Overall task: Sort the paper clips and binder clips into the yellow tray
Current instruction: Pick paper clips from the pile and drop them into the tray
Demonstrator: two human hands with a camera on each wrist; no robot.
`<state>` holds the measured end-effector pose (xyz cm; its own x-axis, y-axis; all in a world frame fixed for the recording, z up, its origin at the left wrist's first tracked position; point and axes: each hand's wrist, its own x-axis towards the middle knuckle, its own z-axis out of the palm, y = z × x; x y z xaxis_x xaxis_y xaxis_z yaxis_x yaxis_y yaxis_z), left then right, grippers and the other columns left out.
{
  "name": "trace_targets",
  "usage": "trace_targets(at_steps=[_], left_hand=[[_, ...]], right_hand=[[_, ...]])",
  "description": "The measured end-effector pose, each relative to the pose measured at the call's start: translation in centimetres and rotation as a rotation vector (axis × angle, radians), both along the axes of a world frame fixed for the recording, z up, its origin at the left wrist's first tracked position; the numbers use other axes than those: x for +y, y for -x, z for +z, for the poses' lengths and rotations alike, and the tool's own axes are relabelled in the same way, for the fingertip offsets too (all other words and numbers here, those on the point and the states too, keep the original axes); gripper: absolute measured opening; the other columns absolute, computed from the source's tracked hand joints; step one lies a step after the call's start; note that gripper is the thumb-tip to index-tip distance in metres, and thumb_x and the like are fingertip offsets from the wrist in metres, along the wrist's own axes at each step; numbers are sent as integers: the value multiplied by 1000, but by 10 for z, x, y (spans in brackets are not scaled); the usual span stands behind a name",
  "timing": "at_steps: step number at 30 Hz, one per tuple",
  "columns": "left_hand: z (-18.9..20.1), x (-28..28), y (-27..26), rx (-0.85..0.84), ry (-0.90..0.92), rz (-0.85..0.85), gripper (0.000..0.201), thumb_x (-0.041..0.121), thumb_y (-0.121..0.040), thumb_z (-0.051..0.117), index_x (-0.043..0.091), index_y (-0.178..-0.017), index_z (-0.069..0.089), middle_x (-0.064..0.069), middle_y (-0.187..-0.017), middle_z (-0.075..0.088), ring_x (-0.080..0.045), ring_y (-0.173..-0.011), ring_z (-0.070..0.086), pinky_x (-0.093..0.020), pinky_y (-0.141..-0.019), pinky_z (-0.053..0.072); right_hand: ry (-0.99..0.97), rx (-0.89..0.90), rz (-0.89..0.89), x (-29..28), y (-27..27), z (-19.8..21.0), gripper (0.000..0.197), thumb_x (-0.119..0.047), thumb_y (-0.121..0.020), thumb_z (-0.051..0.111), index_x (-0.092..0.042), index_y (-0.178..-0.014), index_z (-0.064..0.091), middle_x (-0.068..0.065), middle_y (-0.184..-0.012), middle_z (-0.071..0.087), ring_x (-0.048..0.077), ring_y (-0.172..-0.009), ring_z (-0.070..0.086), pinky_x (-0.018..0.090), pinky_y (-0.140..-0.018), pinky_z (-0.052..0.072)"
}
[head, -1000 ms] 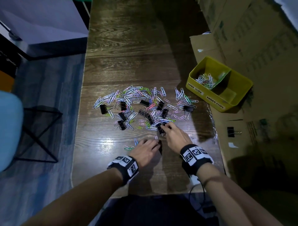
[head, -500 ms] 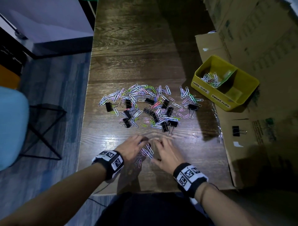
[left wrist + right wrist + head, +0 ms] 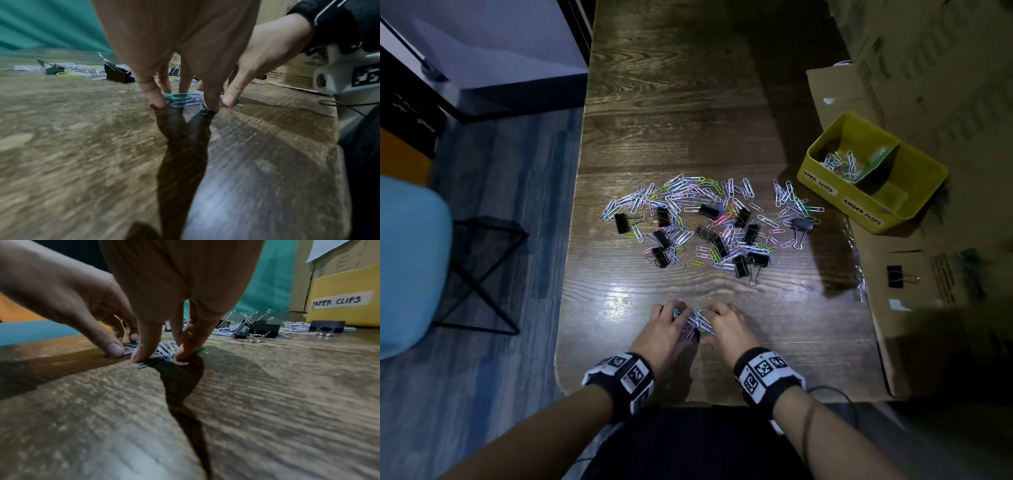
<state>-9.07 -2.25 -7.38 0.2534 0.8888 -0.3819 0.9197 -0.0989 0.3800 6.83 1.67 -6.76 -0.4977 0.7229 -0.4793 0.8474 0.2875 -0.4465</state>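
A wide scatter of coloured paper clips (image 3: 688,195) mixed with black binder clips (image 3: 803,224) lies mid-table. Nearer me, a small separate bunch of paper clips (image 3: 697,322) sits between my two hands. My left hand (image 3: 678,313) and right hand (image 3: 717,317) curl round it from either side, fingertips down on the wood. In the left wrist view my fingertips (image 3: 154,100) hem in the bunch (image 3: 183,100); the right wrist view shows the same bunch (image 3: 166,348). The yellow tray (image 3: 822,186) stands at the right, with clips in its "PAPER CLIPS" half (image 3: 840,164).
Flattened cardboard (image 3: 928,325) lies under the tray, and one stray binder clip (image 3: 895,275) lies on it. A big cardboard box (image 3: 928,68) rises at the far right. The table's near edge (image 3: 688,399) is just behind my wrists. A blue chair (image 3: 410,260) stands left.
Both hands pulled back from the main scatter toward the near edge, dragging a small bunch of paper clips with them, then closed in round it.
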Motion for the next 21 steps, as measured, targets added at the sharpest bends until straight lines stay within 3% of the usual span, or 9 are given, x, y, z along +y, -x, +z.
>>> trace_targets(at_steps=[4,8,12,14,15,17,19,21], left_hand=[[-3,4,0,-94,-58,-12,35,12,-81,66,7,-116,62,-13,-113,58,-34,-98,55,-36,-84,49],[-9,12,6,-17,-4,-136,63,11,-49,86,11,-108,64,-4,-97,63,-22,-83,62,-23,-74,49],[-2,26,6,88,-112,-321,41,21,-58,81,14,-95,66,2,-82,63,-15,-71,62,-19,-56,49],[8,33,6,136,-152,-361,27,27,-67,70,18,-93,67,6,-78,62,-14,-70,61,-18,-47,46],[9,35,6,162,-186,-357,25,30,-74,62,19,-95,66,5,-81,62,-15,-74,60,-19,-49,47],[13,40,4,156,-68,-285,30,27,-88,49,13,-114,59,-3,-103,61,-24,-98,55,-30,-70,51],[12,43,1,192,67,-279,38,27,-95,42,11,-129,45,-9,-122,51,-30,-115,42,-41,-89,47],[13,44,-2,210,99,-280,40,28,-97,38,10,-133,40,-10,-127,46,-30,-116,40,-43,-92,44]], right_hand=[[19,13,27,-1,0,7,31,-12,-89,58,-1,-118,57,14,-124,54,31,-116,50,37,-97,41],[-67,-79,85,0,2,17,25,1,-90,47,-3,-111,58,14,-115,58,32,-107,56,35,-81,45],[-133,-211,228,1,5,25,33,6,-91,38,2,-120,51,18,-119,55,35,-109,56,40,-82,47],[-137,-213,251,4,4,27,32,8,-90,40,3,-119,51,18,-119,55,35,-109,56,41,-82,47],[-131,-211,246,6,2,27,32,8,-89,41,2,-119,52,18,-119,55,35,-108,57,41,-81,47],[-108,-219,209,12,0,26,31,8,-90,41,2,-118,53,18,-118,55,34,-107,58,40,-80,47],[-97,-209,179,16,-1,26,29,7,-90,42,1,-116,55,18,-116,56,34,-105,59,38,-78,47],[-80,-193,164,18,-1,25,26,5,-92,44,0,-114,56,18,-111,59,33,-103,60,36,-75,45]])
